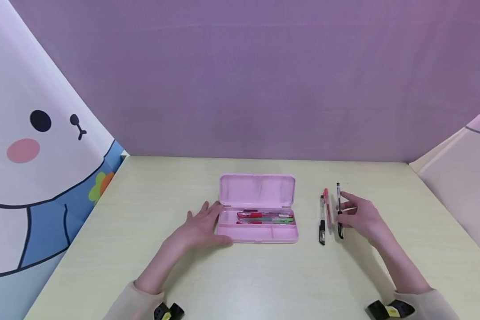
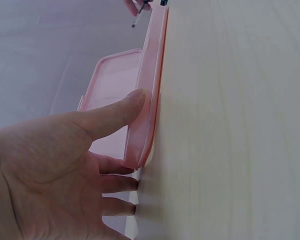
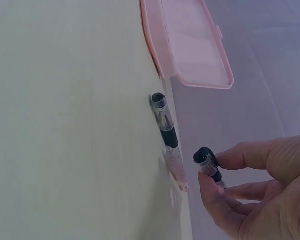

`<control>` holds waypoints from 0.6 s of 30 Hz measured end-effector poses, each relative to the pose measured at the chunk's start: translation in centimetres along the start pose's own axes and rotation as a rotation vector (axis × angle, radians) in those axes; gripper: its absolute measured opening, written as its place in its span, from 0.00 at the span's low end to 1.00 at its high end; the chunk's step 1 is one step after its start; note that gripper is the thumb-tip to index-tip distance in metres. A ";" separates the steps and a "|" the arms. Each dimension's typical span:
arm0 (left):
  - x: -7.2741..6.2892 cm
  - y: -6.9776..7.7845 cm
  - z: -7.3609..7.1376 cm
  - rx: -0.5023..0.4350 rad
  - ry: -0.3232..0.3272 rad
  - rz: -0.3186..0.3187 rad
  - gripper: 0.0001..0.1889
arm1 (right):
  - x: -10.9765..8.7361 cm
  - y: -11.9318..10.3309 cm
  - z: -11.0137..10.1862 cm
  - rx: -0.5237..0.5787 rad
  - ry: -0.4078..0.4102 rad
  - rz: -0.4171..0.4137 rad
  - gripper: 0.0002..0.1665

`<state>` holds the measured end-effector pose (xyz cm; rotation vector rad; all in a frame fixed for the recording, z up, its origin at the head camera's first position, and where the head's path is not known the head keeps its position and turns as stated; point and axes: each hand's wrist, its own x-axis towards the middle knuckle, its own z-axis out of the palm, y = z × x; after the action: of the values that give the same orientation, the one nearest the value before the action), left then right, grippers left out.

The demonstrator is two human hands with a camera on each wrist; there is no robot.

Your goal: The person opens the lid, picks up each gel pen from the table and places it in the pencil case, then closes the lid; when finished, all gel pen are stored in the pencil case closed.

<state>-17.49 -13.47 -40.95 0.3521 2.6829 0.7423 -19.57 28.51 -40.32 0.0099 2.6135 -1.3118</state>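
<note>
A pink pencil case (image 1: 257, 190) lies with its lid tipped back, several pens (image 1: 264, 215) in its long compartment. At its left end is my left hand (image 1: 202, 226), fingers spread. The thumb (image 2: 122, 112) rests on the front wall, and the forefinger touches the left end. On the right, my right hand (image 1: 360, 215) pinches a clear-barrelled pen with black ends (image 1: 338, 195) between thumb and fingers, apart from the table in the right wrist view. Left of that hand, a similar black pen (image 1: 322, 231) and a pink-red pen (image 1: 327, 206) lie side by side on the table.
The pale wood table (image 1: 264, 280) meets a purple backdrop (image 1: 264, 89) at its far edge. A cartoon-printed panel (image 1: 44, 178) stands on the left and a pale panel (image 1: 464, 186) on the right. The case's lower tray also has small front compartments (image 1: 244, 232).
</note>
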 end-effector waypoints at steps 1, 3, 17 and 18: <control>0.0 0.0 0.0 -0.001 -0.001 -0.001 0.51 | 0.0 -0.1 0.0 0.003 0.005 -0.010 0.49; 0.0 0.0 0.0 0.000 -0.002 -0.002 0.51 | -0.1 -0.2 0.1 0.010 0.019 -0.031 0.49; 0.4 -0.1 0.1 0.002 -0.003 0.009 0.51 | 0.4 -1.6 1.3 0.022 0.127 -0.184 0.47; 0.5 -0.1 0.1 0.003 -0.003 0.008 0.51 | 0.5 -1.8 1.4 0.020 0.132 -0.195 0.47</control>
<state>-17.93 -13.37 -41.28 0.3642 2.6814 0.7388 -19.96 26.24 -39.84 -0.1653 2.7705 -1.4469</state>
